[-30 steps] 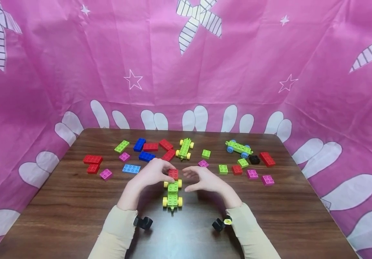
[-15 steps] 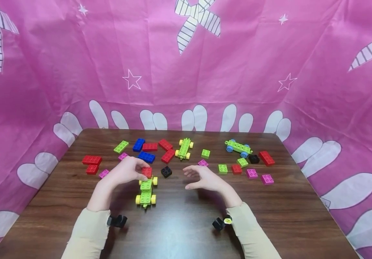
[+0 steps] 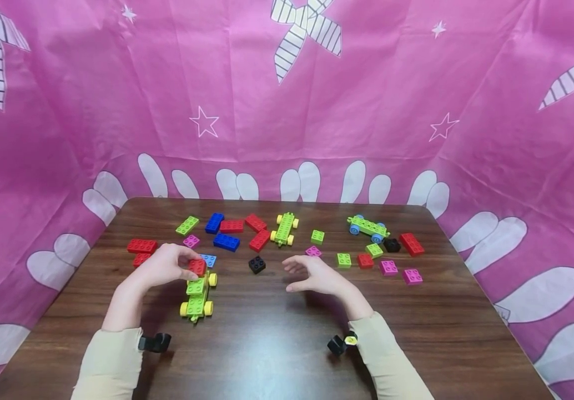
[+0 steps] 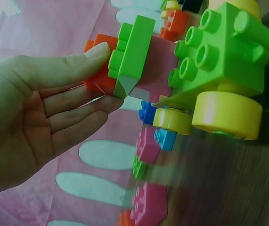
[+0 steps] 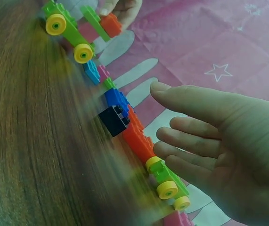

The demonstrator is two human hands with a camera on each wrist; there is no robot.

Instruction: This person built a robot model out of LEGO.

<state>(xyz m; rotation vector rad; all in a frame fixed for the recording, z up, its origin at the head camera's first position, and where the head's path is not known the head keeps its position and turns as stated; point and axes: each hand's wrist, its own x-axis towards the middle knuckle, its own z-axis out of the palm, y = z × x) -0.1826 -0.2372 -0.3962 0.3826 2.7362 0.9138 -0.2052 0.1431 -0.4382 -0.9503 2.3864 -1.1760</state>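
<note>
While held: one car [image 3: 196, 297], one brick [image 3: 197, 267].

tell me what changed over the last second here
The left hand, pinching the red brick atop the green wheeled car, slid the car left across the table, from the centre to left of it. That uncovered a black brick. The right hand stayed where it was, fingers relaxed and empty. The loose bricks did not move.

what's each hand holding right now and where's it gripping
The left hand pinches the red brick at the front of the green car. The right hand holds nothing.
</note>
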